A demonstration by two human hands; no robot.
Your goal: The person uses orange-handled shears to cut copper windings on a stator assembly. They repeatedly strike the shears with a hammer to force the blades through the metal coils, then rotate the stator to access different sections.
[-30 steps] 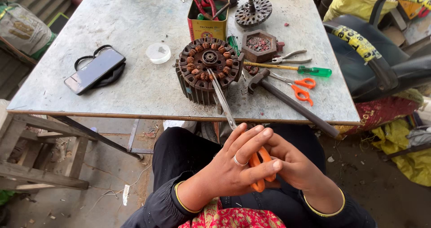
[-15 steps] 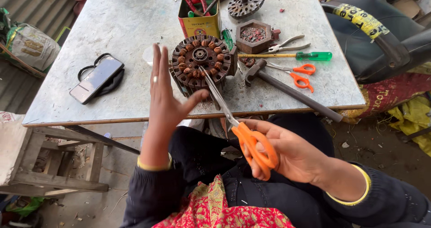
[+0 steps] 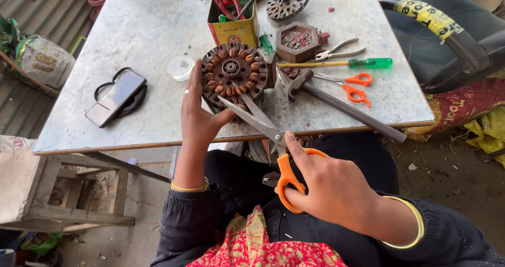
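Two hands in view. Our left hand (image 3: 197,117), fingers flat and spread, steadies the copper-wound motor stator (image 3: 231,75) near the table's front edge. Our right hand (image 3: 336,191) grips orange-handled scissors (image 3: 263,125), blades parted at the windings. Risk, as we judge: a slipping blade nicks the left thumb. Worn grey metal table (image 3: 131,30); dirt floor.

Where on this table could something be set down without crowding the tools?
Bare tabletop spreads left of the yellow tin, beyond the phone and white cap. The right half is crowded: motor stator, hammer, screwdriver, small scissors.
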